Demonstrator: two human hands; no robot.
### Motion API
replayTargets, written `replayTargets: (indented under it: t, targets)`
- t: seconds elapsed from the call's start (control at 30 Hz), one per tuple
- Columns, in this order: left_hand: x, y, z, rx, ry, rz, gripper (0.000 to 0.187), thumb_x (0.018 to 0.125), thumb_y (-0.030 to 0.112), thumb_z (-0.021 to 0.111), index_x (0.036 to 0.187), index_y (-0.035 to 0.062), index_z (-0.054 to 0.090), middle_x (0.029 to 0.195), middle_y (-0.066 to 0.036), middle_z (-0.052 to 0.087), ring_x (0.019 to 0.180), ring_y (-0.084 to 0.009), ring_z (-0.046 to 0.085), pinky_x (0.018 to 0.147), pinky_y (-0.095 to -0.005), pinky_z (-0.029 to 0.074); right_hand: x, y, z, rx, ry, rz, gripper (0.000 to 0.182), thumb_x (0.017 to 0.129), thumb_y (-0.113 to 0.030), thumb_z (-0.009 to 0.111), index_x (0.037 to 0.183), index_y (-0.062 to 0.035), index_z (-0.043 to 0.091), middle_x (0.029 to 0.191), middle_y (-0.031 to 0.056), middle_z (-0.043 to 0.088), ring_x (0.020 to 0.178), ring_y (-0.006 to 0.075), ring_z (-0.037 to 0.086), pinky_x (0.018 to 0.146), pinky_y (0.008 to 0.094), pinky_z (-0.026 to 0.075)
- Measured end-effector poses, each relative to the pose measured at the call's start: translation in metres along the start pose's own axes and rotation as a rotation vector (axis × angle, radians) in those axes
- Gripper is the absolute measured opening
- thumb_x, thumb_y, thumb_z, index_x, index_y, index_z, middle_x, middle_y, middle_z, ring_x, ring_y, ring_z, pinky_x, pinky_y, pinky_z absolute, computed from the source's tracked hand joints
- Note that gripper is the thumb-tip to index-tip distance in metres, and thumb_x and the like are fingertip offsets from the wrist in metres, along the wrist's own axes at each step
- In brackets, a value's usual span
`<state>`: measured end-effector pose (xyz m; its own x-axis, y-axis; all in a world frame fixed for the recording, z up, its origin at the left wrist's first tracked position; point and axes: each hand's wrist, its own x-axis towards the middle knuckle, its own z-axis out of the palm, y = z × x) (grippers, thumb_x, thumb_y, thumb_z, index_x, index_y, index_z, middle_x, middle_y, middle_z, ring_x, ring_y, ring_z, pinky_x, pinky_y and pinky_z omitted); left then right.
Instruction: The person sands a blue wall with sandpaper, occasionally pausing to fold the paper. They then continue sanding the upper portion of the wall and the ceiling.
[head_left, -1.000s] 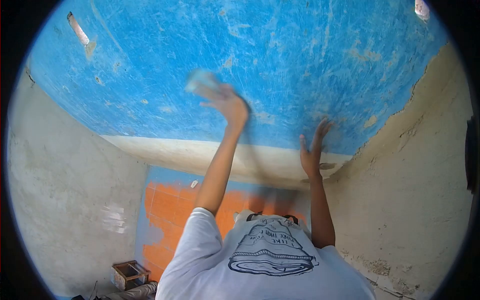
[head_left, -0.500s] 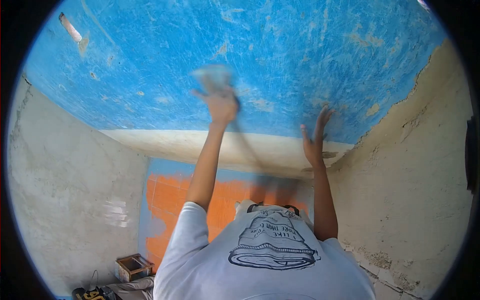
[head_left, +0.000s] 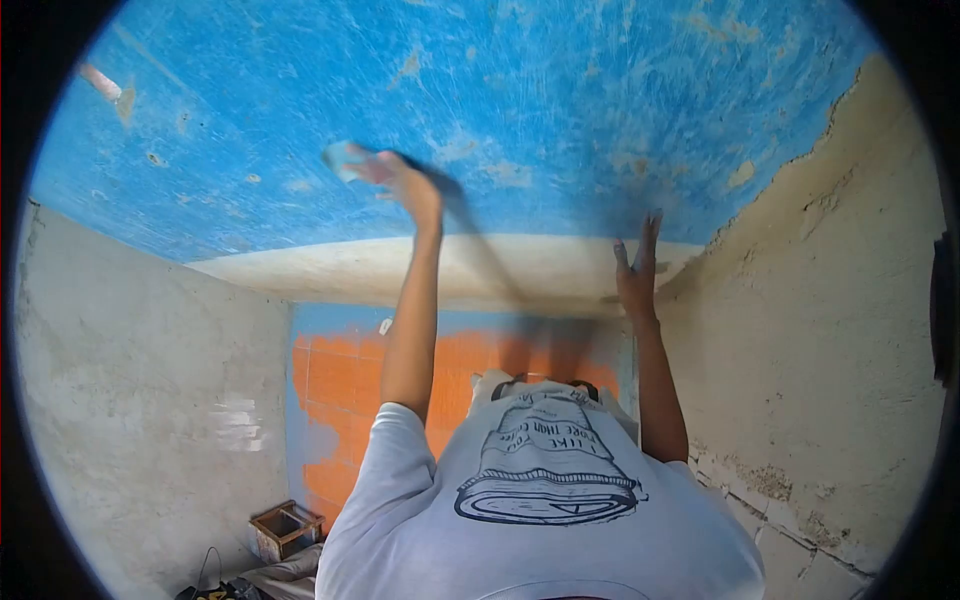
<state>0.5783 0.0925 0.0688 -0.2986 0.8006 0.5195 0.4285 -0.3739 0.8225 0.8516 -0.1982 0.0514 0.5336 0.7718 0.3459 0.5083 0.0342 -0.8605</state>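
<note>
At the scratched blue wall (head_left: 560, 120), my left hand (head_left: 412, 188) is shut on a small pale sheet of sandpaper (head_left: 344, 160), smeared by motion. The sheet lies toward the left, past my fingertips, flat against the paint. My right hand (head_left: 638, 275) is raised farther right, by the lower edge of the blue paint, with its thumb and fingers apart and nothing in it. Pale worn patches mark the paint around both hands.
A cream band (head_left: 400, 265) runs below the blue paint. Rough grey walls stand at left (head_left: 150, 370) and right (head_left: 810, 380). Below lies a partly orange floor (head_left: 340, 400), with a small wooden box-like frame (head_left: 287, 527) and a dark bag (head_left: 225, 590) at lower left.
My left hand has swept left along the wall with the sandpaper, its wrist now bent leftward. My right hand has shifted slightly right. The whole view has tilted a little.
</note>
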Motion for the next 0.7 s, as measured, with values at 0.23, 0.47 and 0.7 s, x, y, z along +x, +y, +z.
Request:
replayTargets:
  t: [0.23, 0.47, 0.7]
  targets:
    - [-0.176, 0.103, -0.079, -0.43, -1.022, -0.455, 0.072, 0.104, 0.05, 0.046, 0.155, 0.0002, 0.032, 0.104, -0.006, 0.061, 0.083, -0.0113, 0.053, 0.075, -0.0277, 0.043, -0.067, -0.003, 0.017, 0.572, -0.382, 0.448, 0.068, 0.104, -0.038, 0.052, 0.157, -0.0034, 0.028, 0.159, 0.0164, 0.033, 0.148, 0.0282, 0.029, 0.122, 0.0427, 0.021]
    - [-0.249, 0.079, -0.101, -0.645, -0.856, -0.76, 0.059, 0.1, 0.04, 0.061, 0.147, 0.0061, 0.047, 0.091, 0.005, 0.057, 0.072, -0.0038, 0.044, 0.058, -0.024, 0.035, -0.118, -0.005, 0.028, 0.913, -0.328, 0.668, 0.044, 0.1, -0.028, 0.061, 0.136, -0.0049, 0.053, 0.127, 0.0085, 0.057, 0.117, 0.0161, 0.056, 0.097, 0.0339, 0.05]
    - [-0.259, 0.046, -0.126, -0.41, -1.036, -0.803, 0.059, 0.1, 0.033, 0.063, 0.147, 0.004, 0.044, 0.134, -0.009, 0.057, 0.122, -0.0194, 0.054, 0.098, -0.0338, 0.046, -0.126, 0.008, 0.012, 1.017, -0.348, 0.696, 0.036, 0.098, -0.025, 0.064, 0.126, -0.0027, 0.057, 0.113, 0.0051, 0.062, 0.1, 0.0122, 0.062, 0.085, 0.0292, 0.053]
